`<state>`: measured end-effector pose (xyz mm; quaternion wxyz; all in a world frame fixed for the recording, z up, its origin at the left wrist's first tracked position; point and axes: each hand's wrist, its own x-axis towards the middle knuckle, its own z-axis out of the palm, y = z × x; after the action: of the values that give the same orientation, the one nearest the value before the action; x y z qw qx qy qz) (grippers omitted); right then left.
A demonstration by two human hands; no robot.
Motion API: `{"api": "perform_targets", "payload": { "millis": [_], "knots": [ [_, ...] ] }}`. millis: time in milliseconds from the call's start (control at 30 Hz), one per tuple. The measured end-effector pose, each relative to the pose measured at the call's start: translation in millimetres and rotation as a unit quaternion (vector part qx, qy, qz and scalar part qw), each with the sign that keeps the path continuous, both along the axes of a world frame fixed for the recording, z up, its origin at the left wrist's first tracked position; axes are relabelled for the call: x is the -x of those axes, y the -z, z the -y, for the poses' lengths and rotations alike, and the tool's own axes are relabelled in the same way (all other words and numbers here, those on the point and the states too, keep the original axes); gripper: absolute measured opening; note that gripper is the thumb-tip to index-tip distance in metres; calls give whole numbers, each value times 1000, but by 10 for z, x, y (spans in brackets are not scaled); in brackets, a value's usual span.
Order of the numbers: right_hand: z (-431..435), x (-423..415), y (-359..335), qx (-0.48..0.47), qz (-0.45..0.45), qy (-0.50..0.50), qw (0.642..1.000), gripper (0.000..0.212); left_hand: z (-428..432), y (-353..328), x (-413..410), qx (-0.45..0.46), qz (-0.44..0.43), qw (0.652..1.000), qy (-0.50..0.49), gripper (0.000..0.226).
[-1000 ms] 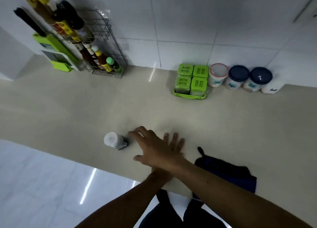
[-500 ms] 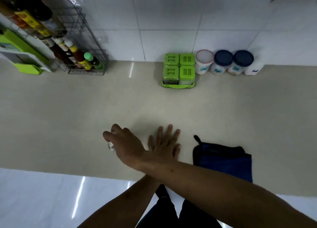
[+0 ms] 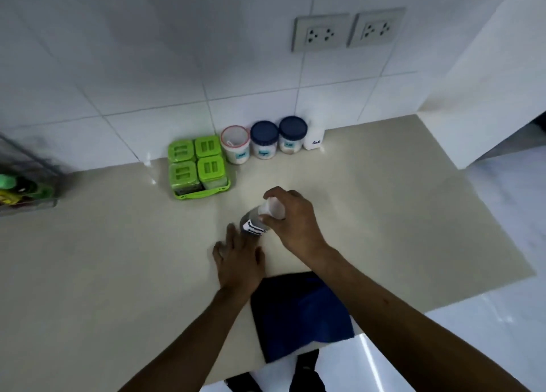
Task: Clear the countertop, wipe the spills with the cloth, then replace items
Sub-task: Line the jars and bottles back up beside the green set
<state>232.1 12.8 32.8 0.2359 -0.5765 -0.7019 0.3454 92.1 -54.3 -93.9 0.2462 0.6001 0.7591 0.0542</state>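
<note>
My right hand (image 3: 292,220) grips the white cap of a small labelled jar (image 3: 256,223) and holds it above the middle of the beige countertop (image 3: 118,258). Flat on the counter just below the jar lies my left hand (image 3: 239,261), fingers spread and holding nothing. A dark blue cloth (image 3: 298,312) sits at the counter's front edge, partly under my right forearm.
Against the tiled wall stand a green tray of four green-lidded containers (image 3: 198,167), a red-rimmed tub (image 3: 235,144), two blue-lidded jars (image 3: 277,137) and a white salt container (image 3: 315,139). A wire rack with bottles (image 3: 23,190) is at the left edge. Two wall sockets (image 3: 348,31) are above.
My right hand closed on the small jar at the left and carried it to the right, toward the middle of the counter. The view swung right and up.
</note>
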Motion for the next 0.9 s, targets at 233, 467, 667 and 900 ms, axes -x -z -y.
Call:
{"api": "perform_targets", "payload": {
  "millis": [233,467,667,900],
  "knots": [
    [-1278,-1086,-28,-2,94,31,995,49,-487,-109,-268,64,-41,996,49,71],
    [-2394,-1547,1,-11,162,49,986,40,-701,-214,-268,154,-64,981,96,83],
    [-2967,-1554,82,4,169,54,984,43,-767,-279,-284,203,-41,974,91,95],
    [-3262,-1471,105,-5,142,49,989,47,-788,-304,-302,215,-36,972,89,97]
  ]
}}
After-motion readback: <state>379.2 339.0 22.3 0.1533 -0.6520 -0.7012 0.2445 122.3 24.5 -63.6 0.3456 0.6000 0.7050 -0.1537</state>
